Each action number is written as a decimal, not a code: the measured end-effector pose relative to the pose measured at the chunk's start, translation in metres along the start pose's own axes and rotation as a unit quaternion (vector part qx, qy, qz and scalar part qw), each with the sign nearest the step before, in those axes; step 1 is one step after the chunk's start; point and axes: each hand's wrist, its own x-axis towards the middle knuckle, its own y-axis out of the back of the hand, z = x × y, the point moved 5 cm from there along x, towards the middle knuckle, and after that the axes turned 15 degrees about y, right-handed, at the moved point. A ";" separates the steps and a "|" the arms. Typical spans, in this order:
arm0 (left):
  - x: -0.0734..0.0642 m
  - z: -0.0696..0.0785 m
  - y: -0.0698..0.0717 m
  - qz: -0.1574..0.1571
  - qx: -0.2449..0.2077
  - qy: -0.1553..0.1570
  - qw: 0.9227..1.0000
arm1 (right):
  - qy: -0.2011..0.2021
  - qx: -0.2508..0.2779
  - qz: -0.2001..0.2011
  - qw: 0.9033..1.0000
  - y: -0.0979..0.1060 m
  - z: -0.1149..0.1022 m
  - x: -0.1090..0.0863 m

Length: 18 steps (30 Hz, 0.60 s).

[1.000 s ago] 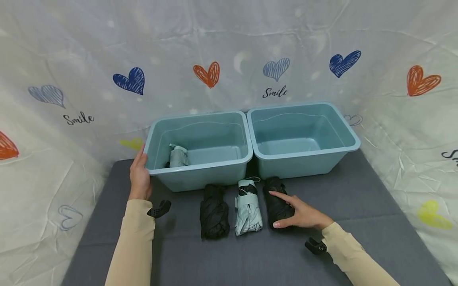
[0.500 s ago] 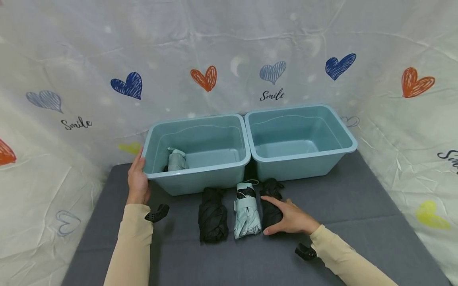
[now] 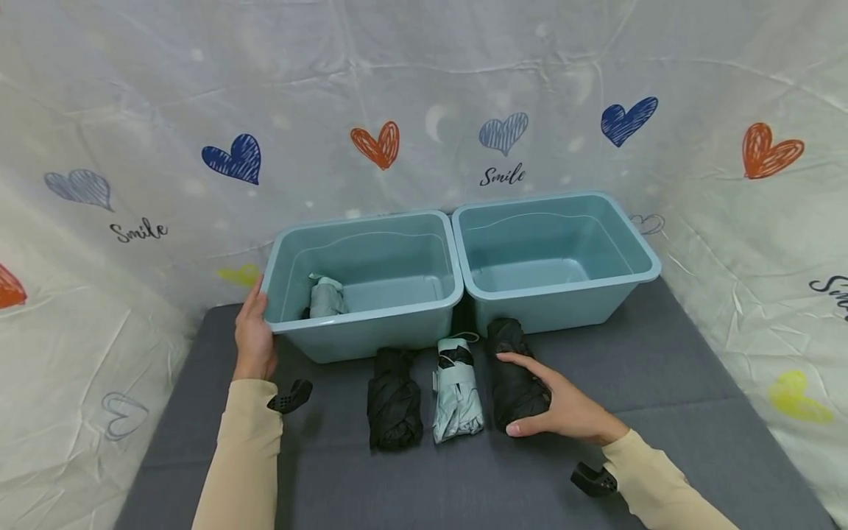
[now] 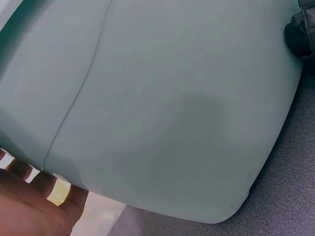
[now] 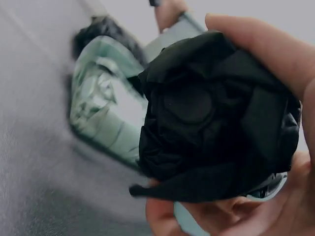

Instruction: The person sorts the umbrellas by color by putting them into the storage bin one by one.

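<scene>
In the head view my right hand [image 3: 573, 408] grips a folded black umbrella [image 3: 517, 386], thumb on the near side and fingers on the far side. The right wrist view has this umbrella's crumpled end [image 5: 197, 128] facing the camera, apparently raised off the table. Just left of it lies a folded pale blue umbrella [image 3: 458, 401] with a wrist loop, and farther left another folded black umbrella [image 3: 394, 405]. My left hand [image 3: 255, 335] rests with extended fingers against the left end of the left blue bin [image 3: 377, 324]; the left wrist view shows its fingers [image 4: 44, 184] at the wall.
Inside the left bin lie a pale blue folded umbrella [image 3: 327, 297] and something dark, mostly hidden. A second blue bin [image 3: 563, 308] stands beside it on the right. Both bins are on a grey cloth-covered table [image 3: 424, 489], before a heart-printed curtain [image 3: 444, 88].
My right hand first shifted left with the black umbrella, then back right, and the umbrella now appears higher and closer to the right bin. My left hand has stayed at the left bin.
</scene>
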 end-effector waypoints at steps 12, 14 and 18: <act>-0.001 0.000 0.001 -0.006 0.004 0.009 1.000 | 0.102 0.106 0.010 0.989 0.004 -0.049 -0.011; 0.000 0.001 0.001 -0.006 0.005 0.007 1.000 | 0.117 0.093 0.017 0.989 0.011 -0.059 -0.008; 0.000 0.001 0.001 -0.004 0.002 0.000 1.000 | 0.137 0.070 0.033 0.988 0.031 -0.076 0.005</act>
